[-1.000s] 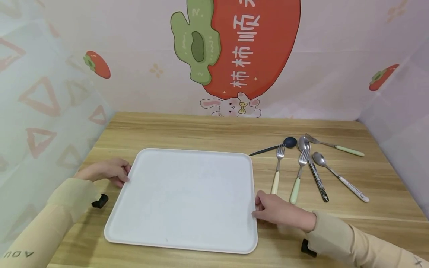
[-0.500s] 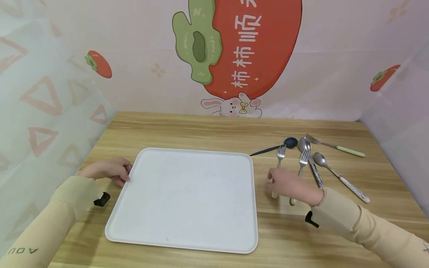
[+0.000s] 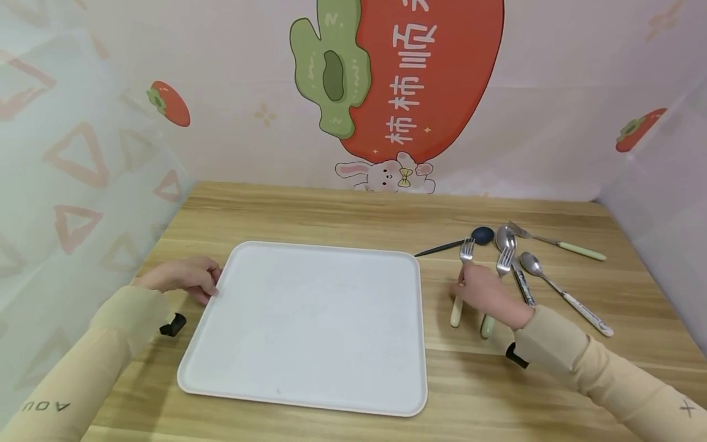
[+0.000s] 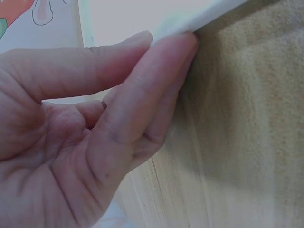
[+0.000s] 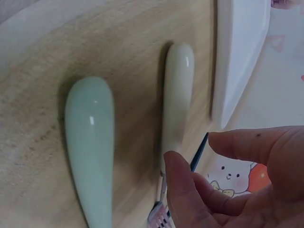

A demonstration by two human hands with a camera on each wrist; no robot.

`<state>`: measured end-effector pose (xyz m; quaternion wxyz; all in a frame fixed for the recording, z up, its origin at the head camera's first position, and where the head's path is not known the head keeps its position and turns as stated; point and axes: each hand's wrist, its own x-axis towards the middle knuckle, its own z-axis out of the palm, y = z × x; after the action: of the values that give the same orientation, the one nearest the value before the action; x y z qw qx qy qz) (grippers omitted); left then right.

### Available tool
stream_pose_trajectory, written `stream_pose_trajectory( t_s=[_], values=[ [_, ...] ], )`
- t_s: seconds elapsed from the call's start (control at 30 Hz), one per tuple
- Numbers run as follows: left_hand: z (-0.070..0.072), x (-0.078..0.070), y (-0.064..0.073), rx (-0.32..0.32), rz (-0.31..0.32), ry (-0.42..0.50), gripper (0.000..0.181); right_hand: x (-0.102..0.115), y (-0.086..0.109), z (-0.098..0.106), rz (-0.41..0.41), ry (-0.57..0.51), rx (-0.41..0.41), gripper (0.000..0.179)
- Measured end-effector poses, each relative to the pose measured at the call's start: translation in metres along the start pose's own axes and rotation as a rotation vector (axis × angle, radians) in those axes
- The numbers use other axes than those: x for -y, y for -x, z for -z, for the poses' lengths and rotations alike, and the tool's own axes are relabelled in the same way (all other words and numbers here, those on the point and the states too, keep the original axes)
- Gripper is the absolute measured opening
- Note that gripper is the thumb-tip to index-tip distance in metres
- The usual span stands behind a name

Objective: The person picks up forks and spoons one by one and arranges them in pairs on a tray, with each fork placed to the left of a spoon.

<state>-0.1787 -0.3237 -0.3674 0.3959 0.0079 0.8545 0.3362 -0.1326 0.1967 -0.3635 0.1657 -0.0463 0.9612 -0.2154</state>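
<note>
At the left edge of the white rectangular tray (image 3: 309, 325), my left hand (image 3: 185, 277) pinches the rim between thumb and fingers, as the left wrist view shows. My right hand (image 3: 491, 294) is over the cream-handled fork (image 3: 456, 312), around the neck of its handle. In the right wrist view, thumb and index finger stand apart beside the cream handle (image 5: 178, 95); the index fingertip overlaps it, and I cannot tell whether it touches. Just right of it lies a fork with a green handle (image 3: 487, 325), partly hidden under the right hand.
A black spoon (image 3: 482, 236), a spoon with a dark patterned handle (image 3: 505, 238), a spoon with a white patterned handle (image 3: 585, 312) and another green-handled fork (image 3: 580, 250) lie at the right of the wooden table (image 3: 309, 212). Walls enclose the back and sides.
My right hand has let go of the tray's right edge and moved right and away from me to the cream-handled fork. The left hand keeps its hold on the tray.
</note>
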Motion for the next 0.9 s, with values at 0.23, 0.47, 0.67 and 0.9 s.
stream_pose_trajectory(
  t_s=[0.23, 0.47, 0.67, 0.9],
  values=[
    [0.000, 0.004, -0.001, -0.004, -0.004, 0.013, 0.022, -0.007, -0.002, -0.003, -0.011, 0.022, -0.001, 0.020],
    [0.002, 0.003, -0.001, 0.014, -0.036, 0.043, 0.023, -0.011, -0.008, -0.005, -0.072, 0.013, 0.029, 0.025],
    [0.004, 0.004, 0.000, 0.020, -0.045, 0.069, 0.024, -0.012, -0.011, -0.003, -0.065, 0.016, 0.064, 0.027],
    [0.004, 0.006, 0.000, 0.024, -0.030, 0.068, 0.023, -0.011, -0.011, -0.003, -0.052, -0.008, 0.096, 0.024]
  ],
)
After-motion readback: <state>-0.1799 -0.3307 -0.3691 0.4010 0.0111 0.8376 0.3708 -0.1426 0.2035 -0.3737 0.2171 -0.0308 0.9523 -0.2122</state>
